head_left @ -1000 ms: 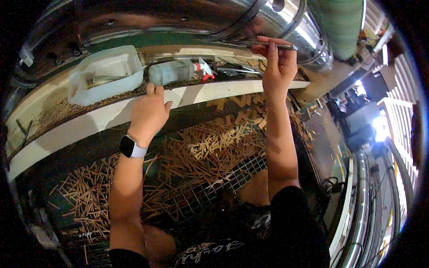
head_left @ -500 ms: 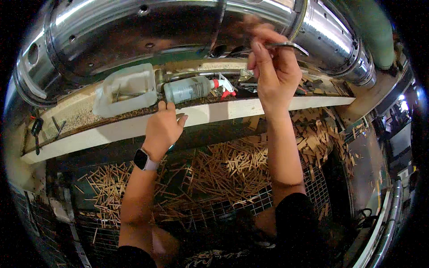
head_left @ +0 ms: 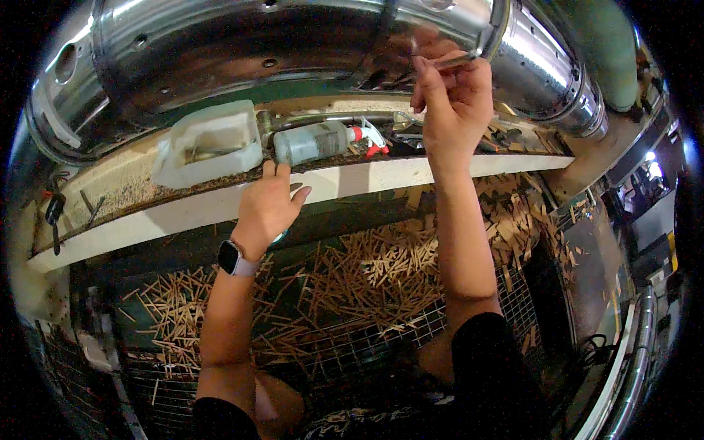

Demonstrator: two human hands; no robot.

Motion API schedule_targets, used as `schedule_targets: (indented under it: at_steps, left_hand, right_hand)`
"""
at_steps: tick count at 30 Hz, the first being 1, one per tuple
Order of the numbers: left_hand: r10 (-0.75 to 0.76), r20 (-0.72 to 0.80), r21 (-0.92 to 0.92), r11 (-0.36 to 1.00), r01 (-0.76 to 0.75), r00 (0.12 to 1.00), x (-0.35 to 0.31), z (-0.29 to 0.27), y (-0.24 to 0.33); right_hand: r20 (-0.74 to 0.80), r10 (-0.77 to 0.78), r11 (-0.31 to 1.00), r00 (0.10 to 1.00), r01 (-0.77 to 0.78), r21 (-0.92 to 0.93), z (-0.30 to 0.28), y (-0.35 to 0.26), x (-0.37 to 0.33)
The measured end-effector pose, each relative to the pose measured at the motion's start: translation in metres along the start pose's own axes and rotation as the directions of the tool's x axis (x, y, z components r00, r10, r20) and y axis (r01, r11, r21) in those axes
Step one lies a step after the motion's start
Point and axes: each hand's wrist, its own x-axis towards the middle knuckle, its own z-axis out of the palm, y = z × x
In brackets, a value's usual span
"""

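Note:
My right hand [head_left: 458,95] is closed around a slim metal tool [head_left: 460,61] that looks like a hex key. It is up against the large shiny metal cylinder [head_left: 220,55], whose surface mirrors the hand; the tool's far tip is hard to make out. My left hand [head_left: 268,205] leans on the edge of the pale beam [head_left: 337,183], with index and middle fingers stretched and the thumb apart. A small teal bit shows under its palm; what it belongs to is hidden. Just beyond those fingers lies a spray bottle [head_left: 312,141] with a red-and-white head.
A whitish plastic tub [head_left: 209,150] stands on the ledge left of the bottle. Loose tools and wood chips lie at the ledge's right. Below, many thin wooden strips [head_left: 389,282] cover a wire grid [head_left: 433,323]. A dark cord-like item [head_left: 53,213] is far left.
My right hand has turned slightly at the cylinder, and the metal tool's near end has swung upward and left. The left hand stays at the beam. The view has shifted a little.

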Motion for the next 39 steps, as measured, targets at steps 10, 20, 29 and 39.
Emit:
schedule_targets:
  at_steps: [10,20,29,39]
  left_hand:
    - [0.002,-0.015,-0.001,1.0,-0.002,1.0,-0.002,0.001,-0.005]
    - [-0.004,-0.039,0.01,1.0,0.004,0.999,-0.004,0.002,-0.002]
    - [0.025,-0.09,-0.008,1.0,-0.026,0.996,-0.004,0.01,-0.007]
    - [0.008,-0.045,-0.037,0.999,-0.01,0.999,-0.005,0.005,-0.008]
  right_hand:
    - [0.097,-0.049,0.997,0.994,0.042,0.072,-0.006,-0.012,0.001]
    - [0.287,-0.133,0.791,0.949,0.276,-0.546,-0.063,-0.04,0.04]
    - [0.921,0.068,0.103,0.383,0.916,-0.389,-0.061,-0.1,0.097]
    - [0.954,0.291,0.151,0.069,0.982,-0.117,-0.056,-0.1,0.116]
